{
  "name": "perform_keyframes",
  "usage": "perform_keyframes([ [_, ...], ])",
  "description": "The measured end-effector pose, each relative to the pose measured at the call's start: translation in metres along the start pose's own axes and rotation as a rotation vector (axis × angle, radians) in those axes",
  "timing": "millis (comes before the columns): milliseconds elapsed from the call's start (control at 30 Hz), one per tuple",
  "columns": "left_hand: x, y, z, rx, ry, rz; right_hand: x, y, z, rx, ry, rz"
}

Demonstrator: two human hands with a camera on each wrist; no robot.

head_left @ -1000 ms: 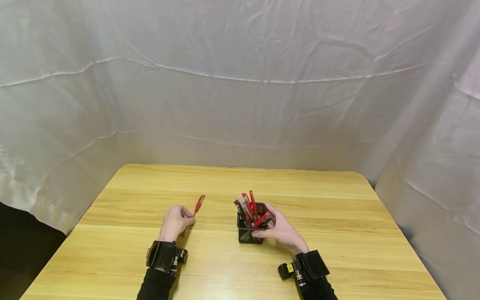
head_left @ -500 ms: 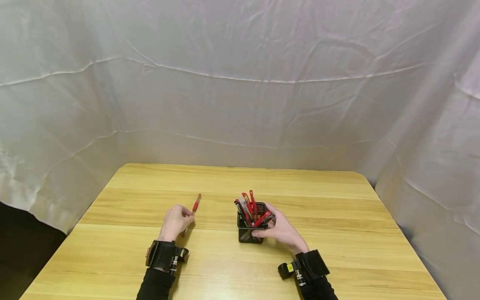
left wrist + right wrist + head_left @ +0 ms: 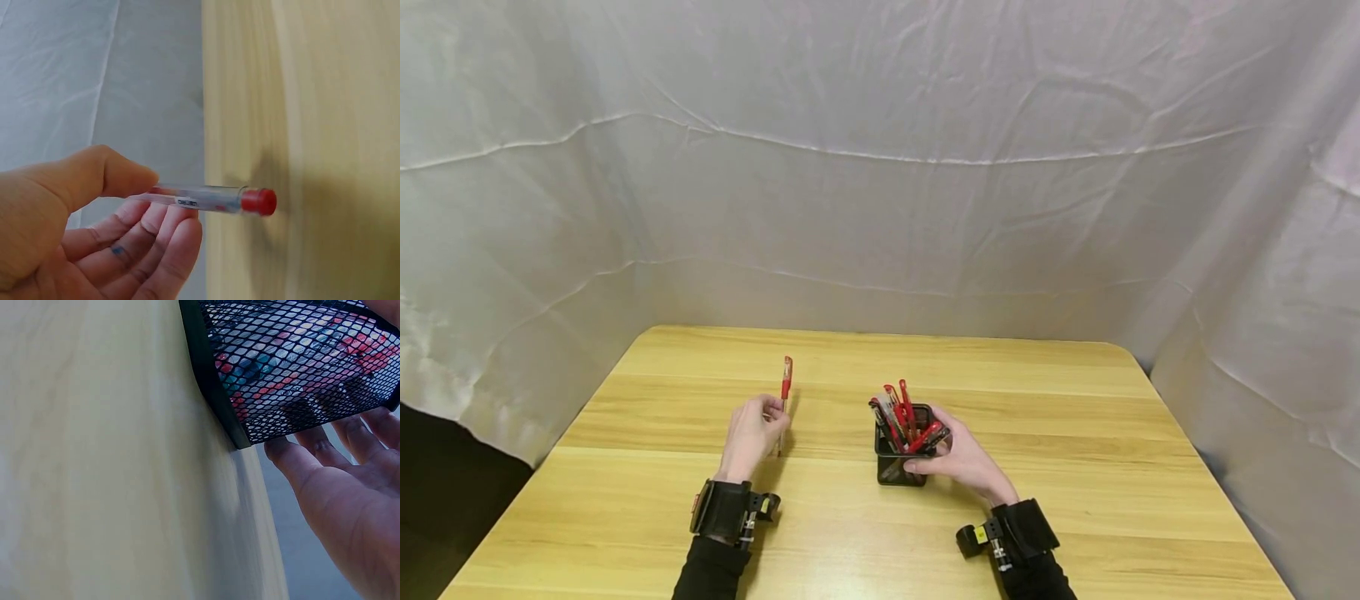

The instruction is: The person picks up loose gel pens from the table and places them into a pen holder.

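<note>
Between thumb and fingertips my left hand [image 3: 754, 435] pinches a red-capped pen [image 3: 786, 380], held nearly upright with its cap up, above the table. The left wrist view shows the clear barrel of this pen [image 3: 206, 197] and its red end plug clearly, with the table behind. To the right, my right hand [image 3: 964, 461] grips a black mesh pen holder [image 3: 901, 472], thumb at the near side and fingers round the far right. Several red and black pens [image 3: 904, 421] lean inside the holder. Through its mesh [image 3: 294, 369] they show blurred in the right wrist view.
The light wooden table [image 3: 850, 533] carries the holder. A pale grey cloth [image 3: 880, 225] hangs behind and at both sides. Each wrist wears a black strap with a small camera [image 3: 766, 507].
My left hand has raised the pen from a slanted pose near the table to nearly upright, its cap swinging up and left. The right hand and holder have stayed put.
</note>
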State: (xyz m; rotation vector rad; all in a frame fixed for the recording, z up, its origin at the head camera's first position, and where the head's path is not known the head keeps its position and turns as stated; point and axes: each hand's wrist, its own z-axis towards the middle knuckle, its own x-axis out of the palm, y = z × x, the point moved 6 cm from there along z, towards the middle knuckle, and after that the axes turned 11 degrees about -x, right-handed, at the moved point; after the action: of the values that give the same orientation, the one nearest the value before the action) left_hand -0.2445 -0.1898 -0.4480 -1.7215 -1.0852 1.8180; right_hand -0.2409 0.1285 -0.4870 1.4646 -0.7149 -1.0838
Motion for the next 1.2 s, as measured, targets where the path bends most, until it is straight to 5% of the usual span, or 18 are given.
perform_keyframes([
  [433,-0.009,-0.015,-0.003,0.070,-0.089,-0.103,0.001,0.001,0.000,-0.029,0.013,0.031],
  [733,-0.019,-0.029,-0.009,0.181,-0.234,-0.143,0.001,0.001,0.000,-0.015,0.007,0.036],
  [900,-0.025,-0.041,-0.016,0.303,-0.319,-0.248,0.001,0.001,0.001,-0.030,0.017,0.041],
  [1200,-0.038,-0.059,-0.036,0.598,-0.567,-0.379,0.001,0.001,0.002,-0.038,0.015,0.042],
])
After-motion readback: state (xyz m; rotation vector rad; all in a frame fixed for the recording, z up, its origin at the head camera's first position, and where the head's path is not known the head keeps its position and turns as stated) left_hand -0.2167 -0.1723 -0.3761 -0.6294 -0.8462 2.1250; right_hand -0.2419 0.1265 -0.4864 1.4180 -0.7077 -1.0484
